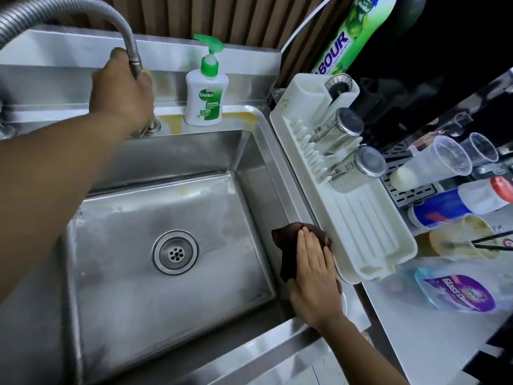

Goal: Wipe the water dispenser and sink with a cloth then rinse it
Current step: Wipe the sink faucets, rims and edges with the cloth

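A steel sink point(258, 162) fills the middle of the view, with a round drain point(175, 252) in its dry, streaked basin. A flexible metal faucet hose point(91, 9) arches over from the upper left. My left hand point(122, 93) is wrapped around the hose's lower end, close to the faucet base point(151, 127). My right hand point(313, 270) lies flat, fingers together, pressing a dark brown cloth point(288, 245) onto the sink's right rim. No water is running.
A Dettol pump bottle point(205, 98) stands on the back ledge beside yellowish stains. Touching the cloth's right side is a white drying rack point(361, 232) holding steel cups point(338, 129). Plastic cups, bottles and a cleaner pouch point(458, 293) crowd the right counter.
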Demonstrator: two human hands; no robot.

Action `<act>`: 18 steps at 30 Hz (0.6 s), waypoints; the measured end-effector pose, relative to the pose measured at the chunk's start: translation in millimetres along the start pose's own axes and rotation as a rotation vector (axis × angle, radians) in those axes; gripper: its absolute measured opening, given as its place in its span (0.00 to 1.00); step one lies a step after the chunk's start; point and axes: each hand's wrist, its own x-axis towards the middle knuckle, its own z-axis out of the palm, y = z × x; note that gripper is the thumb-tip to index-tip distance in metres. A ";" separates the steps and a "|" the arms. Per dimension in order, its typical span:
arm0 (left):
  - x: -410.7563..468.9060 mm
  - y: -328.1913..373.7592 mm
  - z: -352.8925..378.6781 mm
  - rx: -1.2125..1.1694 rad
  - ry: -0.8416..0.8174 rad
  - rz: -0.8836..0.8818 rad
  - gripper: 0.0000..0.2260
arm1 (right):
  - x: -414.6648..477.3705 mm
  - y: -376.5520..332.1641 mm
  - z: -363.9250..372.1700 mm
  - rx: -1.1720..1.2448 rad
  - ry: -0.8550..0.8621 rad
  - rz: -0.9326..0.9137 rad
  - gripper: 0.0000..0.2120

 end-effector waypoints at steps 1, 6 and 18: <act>0.9 0.3 0.5 0.007 -0.001 0.009 0.08 | 2.3 -1.3 2.0 -0.015 0.013 0.019 0.44; 1.7 -3.9 2.2 0.004 0.008 0.027 0.08 | 30.9 -6.1 3.8 -0.084 0.060 0.076 0.41; -0.6 -6.2 3.4 -0.031 0.005 0.023 0.08 | 160.9 -34.4 -7.7 -0.112 0.018 0.023 0.42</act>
